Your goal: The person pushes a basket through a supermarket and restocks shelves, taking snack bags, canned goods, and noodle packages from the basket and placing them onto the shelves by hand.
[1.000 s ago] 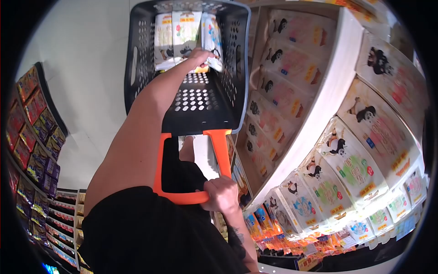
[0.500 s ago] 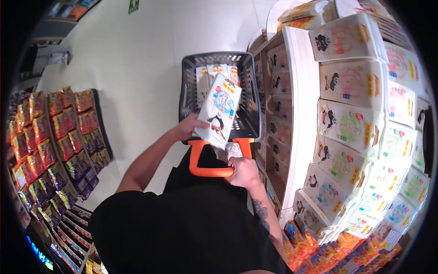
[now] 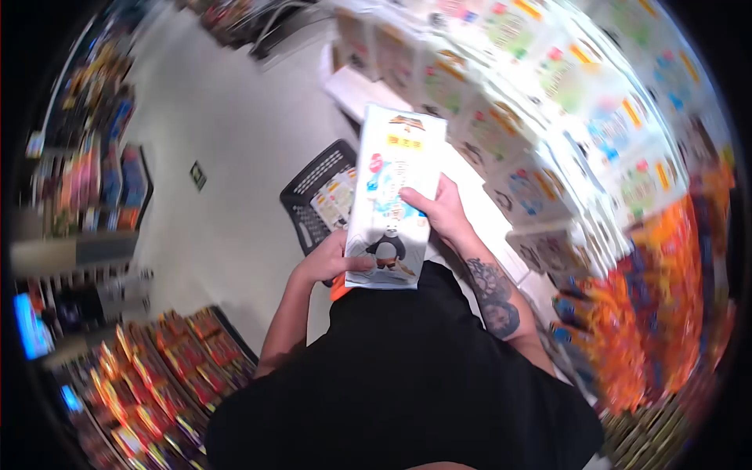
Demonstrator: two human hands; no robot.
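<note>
A white package with a panda print is held upright in front of my body. My left hand grips its lower left edge, thumb across the front near the panda. On the right edge, my right hand is closed too, its thumb pressed on the printed front. Partly covered by the package, a dark perforated shopping basket sits beyond my left hand. Inside it lie similar white packages. A bit of the basket's orange handle shows below my left wrist.
Stacks of white panda packages fill the shelf on the right. Orange bagged goods hang below them. At lower left stands a rack of red and orange packets. Pale floor runs along the left, with a small green floor sign.
My right hand has let go of the orange basket handle and now holds the package with my left. The package came up closer to me. The view has turned toward the right shelf.
</note>
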